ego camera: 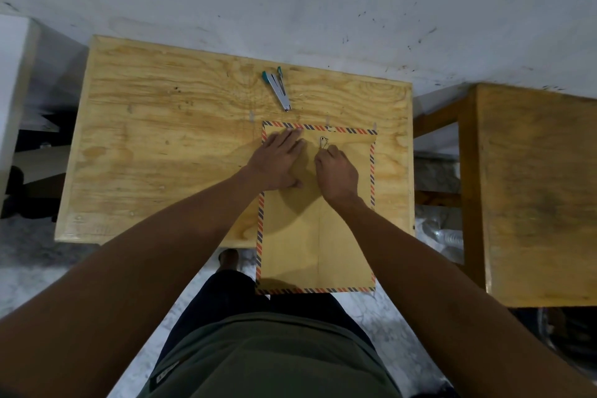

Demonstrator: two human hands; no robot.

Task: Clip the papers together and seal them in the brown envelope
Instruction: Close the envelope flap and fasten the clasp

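Brown envelope (pixel 316 236) is lying on the plywood bench (pixel 161 139), overhanging its near edge. Left hand (pixel 277 160) is pressing flat on the envelope; right hand (pixel 336 171) is seemingly pinching its metal clasp (pixel 323 141). Stapler (pixel 278 90) is lying beyond the envelope.

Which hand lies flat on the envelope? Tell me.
The left hand: its fingers lie straight on the brown envelope, while the right hand curls at the metal clasp.

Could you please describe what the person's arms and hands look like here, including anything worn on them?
Both arms are bare along all of their visible length, with no sleeves in view. The left hand and right hand wear no gloves, and no rings, watch or bracelets can be seen on the hands or wrists.
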